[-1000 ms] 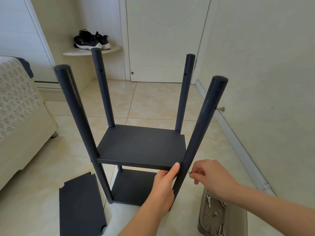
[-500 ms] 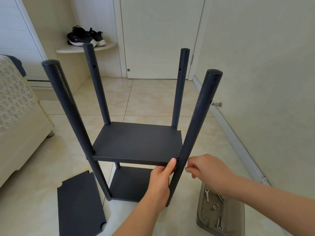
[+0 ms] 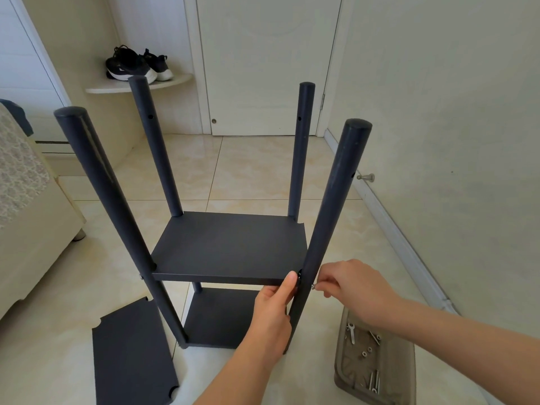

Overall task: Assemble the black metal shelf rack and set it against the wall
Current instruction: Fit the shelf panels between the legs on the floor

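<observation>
1. Head view, the rack: the black shelf rack (image 3: pixel 295 159) stands upright on the tiled floor (image 3: pixel 248 173) in the middle of the room. It is near the right-hand wall (image 3: pixel 453 112) but apart from it. Four round posts rise from it. A lower shelf (image 3: pixel 219 317) sits close to the floor, and a middle shelf (image 3: pixel 230 247) is fitted above it.
2. Head view, left hand: the left hand (image 3: pixel 271 314) holds the front right corner of the middle shelf, just beside the near-right post (image 3: pixel 330 214). Its thumb lies straight up against the shelf's front edge. The other fingers curl in below the shelf, mostly hidden.
3. Head view, right hand: the right hand (image 3: pixel 353 285) is on the outer side of the near-right post, level with the middle shelf. Its thumb and forefinger are pinched together on a small silver screw (image 3: pixel 313 286) whose tip meets the post. The remaining fingers are curled in.
4. Head view, loose parts: a spare black shelf panel (image 3: pixel 131 355) lies flat on the floor to the left of the rack. A grey tray (image 3: pixel 342 340) sits on the floor to the right, under the right forearm. It holds a small wrench (image 3: pixel 351 333), nuts and bolts.
5. Head view, surroundings: a pair of black shoes (image 3: pixel 137 65) rests on a corner ledge (image 3: pixel 140 84) beside a white door (image 3: pixel 268 62). A bed (image 3: pixel 26 206) fills the left edge, and a doorstop (image 3: pixel 366 177) juts out at the base of the right-hand wall.
</observation>
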Tool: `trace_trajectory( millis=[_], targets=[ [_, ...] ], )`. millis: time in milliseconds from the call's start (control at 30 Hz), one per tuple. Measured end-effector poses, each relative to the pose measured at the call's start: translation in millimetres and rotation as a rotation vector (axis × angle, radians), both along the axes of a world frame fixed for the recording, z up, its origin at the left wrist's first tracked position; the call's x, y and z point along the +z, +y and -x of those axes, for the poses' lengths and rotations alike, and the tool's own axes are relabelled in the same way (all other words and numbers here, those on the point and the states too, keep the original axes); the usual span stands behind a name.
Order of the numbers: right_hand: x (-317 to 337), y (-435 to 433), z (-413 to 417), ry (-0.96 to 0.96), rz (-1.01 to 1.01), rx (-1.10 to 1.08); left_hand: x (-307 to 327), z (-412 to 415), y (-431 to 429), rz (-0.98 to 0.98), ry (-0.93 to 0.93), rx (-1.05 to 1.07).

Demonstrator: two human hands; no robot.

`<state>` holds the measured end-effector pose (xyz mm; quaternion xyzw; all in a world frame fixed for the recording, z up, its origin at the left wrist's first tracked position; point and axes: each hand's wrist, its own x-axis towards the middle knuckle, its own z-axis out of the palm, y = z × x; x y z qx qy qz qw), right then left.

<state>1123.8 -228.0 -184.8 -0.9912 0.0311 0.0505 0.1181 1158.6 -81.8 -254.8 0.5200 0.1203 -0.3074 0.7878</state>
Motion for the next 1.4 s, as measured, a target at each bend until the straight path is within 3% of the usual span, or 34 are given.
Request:
trace_trajectory(
  millis=[300,467,567,633,700,767,833,900,967,1100,1400],
  targets=[
    [-13,2,-4,-0.036,-0.031,-0.082,10,-1,0,-0.010,0.013,-0.004],
    [-16,-2,-11,0.063,-0.440,-0.021,14,-2,3,-0.058,0.016,-0.008],
    [-12,-4,-17,0.092,-0.541,0.003,14,1,6,-0.131,-0.025,-0.055],
    [-8,-4,-21,0.108,-0.614,-0.024,11,3,9,-0.266,-0.128,-0.094],
    [-6,-5,-23,0.131,-0.684,-0.039,8,7,11,-0.540,-0.302,-0.142],
    [-4,-6,-24,0.140,-0.731,-0.042,7,13,18,-1.005,-0.610,-0.230],
    [-3,-7,-26,0.140,-0.723,-0.050,7,18,25,-1.296,-0.961,-0.216],
    [-3,-7,-28,0.150,-0.728,-0.078,10,19,26,-1.277,-1.253,-0.118],
    [-4,-9,-29,0.164,-0.761,-0.102,16,16,25,-1.264,-1.373,-0.061],
    [-10,-11,-31,0.166,-0.742,-0.105,23,5,20,-1.335,-1.324,-0.205],
    [-13,-23,-45,0.233,-0.764,-0.173,25,-20,12,-1.078,-1.308,-0.298]
  ],
)
